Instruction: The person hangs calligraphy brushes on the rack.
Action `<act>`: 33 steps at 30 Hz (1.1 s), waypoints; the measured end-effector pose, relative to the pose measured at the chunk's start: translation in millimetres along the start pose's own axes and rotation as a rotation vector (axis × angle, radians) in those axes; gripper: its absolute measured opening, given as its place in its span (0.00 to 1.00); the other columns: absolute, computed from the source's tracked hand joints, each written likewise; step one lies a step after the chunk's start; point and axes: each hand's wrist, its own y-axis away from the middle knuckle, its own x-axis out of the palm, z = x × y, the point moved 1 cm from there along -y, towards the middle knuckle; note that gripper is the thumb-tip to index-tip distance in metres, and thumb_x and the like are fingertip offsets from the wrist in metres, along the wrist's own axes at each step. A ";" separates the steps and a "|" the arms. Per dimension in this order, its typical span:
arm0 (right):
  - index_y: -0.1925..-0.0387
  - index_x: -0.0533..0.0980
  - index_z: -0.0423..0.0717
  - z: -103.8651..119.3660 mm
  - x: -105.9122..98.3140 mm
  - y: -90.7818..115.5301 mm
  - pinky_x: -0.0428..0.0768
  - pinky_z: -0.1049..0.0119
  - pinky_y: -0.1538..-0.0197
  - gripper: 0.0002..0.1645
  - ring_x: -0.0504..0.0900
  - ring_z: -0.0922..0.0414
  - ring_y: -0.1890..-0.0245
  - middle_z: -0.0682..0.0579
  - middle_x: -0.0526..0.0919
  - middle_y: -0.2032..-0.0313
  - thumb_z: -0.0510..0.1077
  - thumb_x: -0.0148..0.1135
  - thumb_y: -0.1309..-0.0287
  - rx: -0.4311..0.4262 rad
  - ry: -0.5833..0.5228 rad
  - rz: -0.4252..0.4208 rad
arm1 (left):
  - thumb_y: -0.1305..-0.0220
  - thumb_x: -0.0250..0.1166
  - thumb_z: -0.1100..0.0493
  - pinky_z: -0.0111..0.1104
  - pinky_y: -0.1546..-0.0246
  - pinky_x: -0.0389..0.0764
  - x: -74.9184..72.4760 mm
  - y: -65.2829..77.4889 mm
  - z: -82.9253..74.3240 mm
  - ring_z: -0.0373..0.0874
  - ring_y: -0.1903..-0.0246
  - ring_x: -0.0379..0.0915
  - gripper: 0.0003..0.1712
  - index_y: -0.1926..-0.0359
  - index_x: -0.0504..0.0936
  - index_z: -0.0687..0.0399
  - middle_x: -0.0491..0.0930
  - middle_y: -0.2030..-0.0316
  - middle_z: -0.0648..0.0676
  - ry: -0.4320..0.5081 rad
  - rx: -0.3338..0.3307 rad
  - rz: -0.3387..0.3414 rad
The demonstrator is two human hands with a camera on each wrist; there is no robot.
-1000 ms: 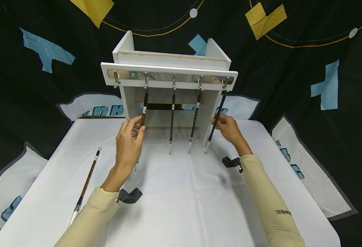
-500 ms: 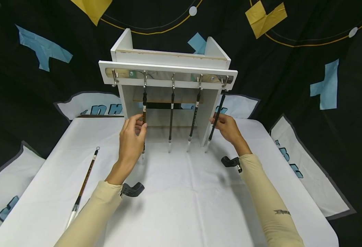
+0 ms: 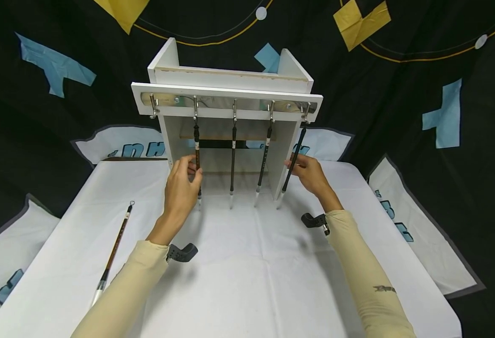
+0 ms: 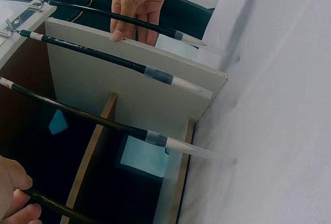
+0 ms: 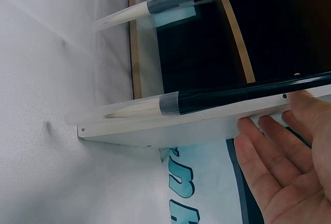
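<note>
In the head view, my left hand [image 3: 181,188] pinches the handle of a calligraphy brush [image 3: 197,141] that hangs from the second hook of a white rack [image 3: 230,112]. My right hand [image 3: 311,176] holds the rack's right side panel [image 5: 207,125], thumb at the front edge, fingers along the outer face. In front of it hangs a black brush [image 3: 295,157] from the rightmost hook. Two more brushes, a middle one [image 3: 233,155] and one to its right [image 3: 265,155], hang between my hands. Clear covers enclose the pale tips, as the left wrist view shows.
Another brush [image 3: 118,241], brown with a loop at its end, lies on the white-covered table [image 3: 239,281] left of my forearm. The leftmost hook [image 3: 153,105] carries no brush. A black curtain [image 3: 399,108] hangs behind the rack.
The brush at my left hand has swung from a tilt to nearly upright. My left hand has shifted slightly right with it. The right hand has stayed at the rack's side panel.
</note>
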 end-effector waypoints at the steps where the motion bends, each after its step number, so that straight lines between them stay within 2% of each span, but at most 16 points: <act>1: 0.32 0.76 0.37 0.3 0.0 0.2 0.77 0.43 0.28 0.31 0.84 0.39 0.39 0.35 0.80 0.35 0.55 0.62 0.23 0.001 -0.001 0.000 | 0.25 0.65 0.63 0.52 0.55 0.85 0.2 -0.1 0.2 0.60 0.50 0.81 0.22 0.34 0.75 0.64 0.80 0.51 0.64 -0.003 -0.002 0.002; 13: 0.33 0.76 0.36 -0.6 -0.4 -1.8 0.76 0.42 0.27 0.31 0.82 0.38 0.36 0.34 0.80 0.35 0.56 0.63 0.24 0.012 -0.019 0.005 | 0.26 0.66 0.63 0.53 0.50 0.84 2.0 -0.3 1.7 0.61 0.47 0.79 0.26 0.32 0.73 0.66 0.78 0.48 0.66 0.010 0.002 0.032; 18: 0.30 0.74 0.38 0.0 -0.1 -0.5 0.74 0.41 0.27 0.32 0.84 0.38 0.37 0.35 0.80 0.35 0.55 0.62 0.23 0.013 -0.021 0.008 | 0.27 0.68 0.61 0.53 0.48 0.83 -0.3 0.0 3.1 0.61 0.45 0.78 0.28 0.31 0.72 0.66 0.78 0.46 0.65 0.014 0.007 0.058; 22: 0.31 0.75 0.37 -0.5 0.4 -0.6 0.75 0.42 0.27 0.31 0.84 0.38 0.38 0.35 0.79 0.34 0.54 0.61 0.23 0.006 -0.020 0.008 | 0.27 0.68 0.60 0.54 0.46 0.82 -7.2 2.3 2.9 0.61 0.44 0.76 0.29 0.31 0.71 0.65 0.77 0.45 0.65 0.011 0.024 0.052; 27: 0.35 0.77 0.38 -1.4 -0.2 1.5 0.76 0.42 0.28 0.29 0.84 0.38 0.38 0.35 0.80 0.34 0.55 0.62 0.23 0.013 -0.009 -0.004 | 0.26 0.66 0.59 0.54 0.49 0.81 -26.4 11.3 6.0 0.61 0.45 0.76 0.29 0.30 0.71 0.65 0.76 0.45 0.66 -0.023 0.054 0.000; 30: 0.34 0.77 0.39 -1.0 -0.7 2.7 0.76 0.41 0.28 0.31 0.84 0.39 0.38 0.36 0.81 0.35 0.57 0.62 0.24 0.020 0.000 -0.004 | 0.24 0.63 0.59 0.54 0.54 0.81 -49.4 17.1 15.8 0.61 0.47 0.76 0.27 0.30 0.73 0.64 0.77 0.46 0.67 -0.090 0.033 -0.057; 33: 0.32 0.76 0.38 0.6 -1.8 2.3 0.77 0.42 0.28 0.33 0.83 0.39 0.37 0.35 0.81 0.35 0.58 0.62 0.24 0.020 0.007 -0.006 | 0.23 0.61 0.60 0.57 0.58 0.81 -78.5 22.9 32.8 0.63 0.48 0.76 0.26 0.28 0.73 0.62 0.77 0.45 0.69 -0.183 -0.022 -0.057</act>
